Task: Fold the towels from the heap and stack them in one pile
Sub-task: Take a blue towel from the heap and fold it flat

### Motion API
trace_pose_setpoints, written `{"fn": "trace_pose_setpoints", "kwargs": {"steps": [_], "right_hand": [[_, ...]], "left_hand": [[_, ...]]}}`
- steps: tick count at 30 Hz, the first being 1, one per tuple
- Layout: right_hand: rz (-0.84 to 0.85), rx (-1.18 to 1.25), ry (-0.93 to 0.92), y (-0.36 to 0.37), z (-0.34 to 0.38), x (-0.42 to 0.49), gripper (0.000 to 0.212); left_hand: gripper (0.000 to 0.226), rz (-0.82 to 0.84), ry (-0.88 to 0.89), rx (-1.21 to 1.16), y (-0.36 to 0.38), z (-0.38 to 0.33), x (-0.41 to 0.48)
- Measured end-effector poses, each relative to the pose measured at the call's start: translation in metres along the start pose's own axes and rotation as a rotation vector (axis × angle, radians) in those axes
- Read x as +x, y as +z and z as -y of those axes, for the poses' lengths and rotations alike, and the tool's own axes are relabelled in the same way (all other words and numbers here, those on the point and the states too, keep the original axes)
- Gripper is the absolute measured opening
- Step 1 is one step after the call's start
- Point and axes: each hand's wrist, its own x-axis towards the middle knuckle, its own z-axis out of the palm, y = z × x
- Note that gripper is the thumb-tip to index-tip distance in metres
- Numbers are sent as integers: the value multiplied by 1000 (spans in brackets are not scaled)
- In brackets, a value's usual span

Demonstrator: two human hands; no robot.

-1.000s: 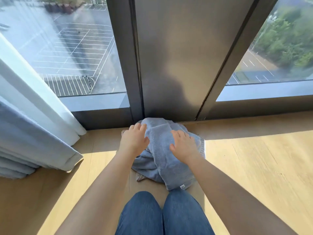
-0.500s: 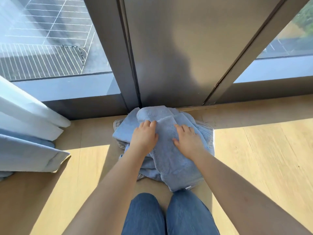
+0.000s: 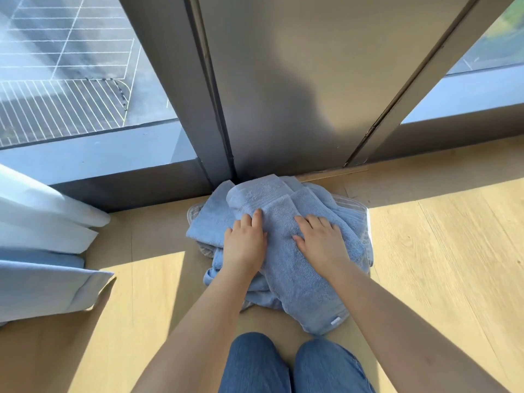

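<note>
A heap of light blue towels [image 3: 295, 279] lies on the wooden floor against the base of a dark window post. The top towel drapes toward my knees, with a small white tag at its near corner. A pale striped towel [image 3: 351, 202] peeks out at the heap's right and left edges. My left hand [image 3: 245, 243] rests flat on the left part of the heap, fingers together. On the top towel's right side lies my right hand [image 3: 320, 242], palm down with fingers spread. Neither hand visibly grips the cloth.
A wide dark window post [image 3: 283, 95] and low sill stand right behind the heap. White and pale blue curtains [image 3: 42, 251] hang down to the floor at the left. My knees in blue jeans [image 3: 283, 367] are just in front of the heap. Wooden floor [image 3: 439, 265] stretches to the right.
My view has tilted down and drawn closer to the heap. Both hands slid slightly forward over the top towel and now lie flatter on it.
</note>
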Motion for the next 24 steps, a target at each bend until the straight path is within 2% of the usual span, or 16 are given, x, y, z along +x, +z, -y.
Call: {"fn": "trace_pose_setpoints", "kwargs": {"steps": [3, 7, 10, 13, 18, 22, 24], "right_hand": [[4, 0, 9, 2, 3, 0, 49], [11, 34, 15, 0, 4, -2, 50], [40, 91, 5, -2, 2, -6, 51], [75, 104, -19, -2, -4, -9, 53], [104, 161, -33, -4, -16, -5, 55], [115, 364, 22, -6, -24, -4, 62], [117, 406, 44, -2, -29, -3, 58]], "left_hand": [[53, 47, -7, 6, 4, 2, -1], [43, -80, 42, 110, 7, 1, -1], [51, 128, -38, 76, 8, -5, -1], [51, 113, -77, 158, 15, -10, 1], [51, 166, -160, 151, 14, -29, 5], [51, 171, -226, 142, 15, -33, 4], [51, 186, -245, 131, 15, -34, 6]]}}
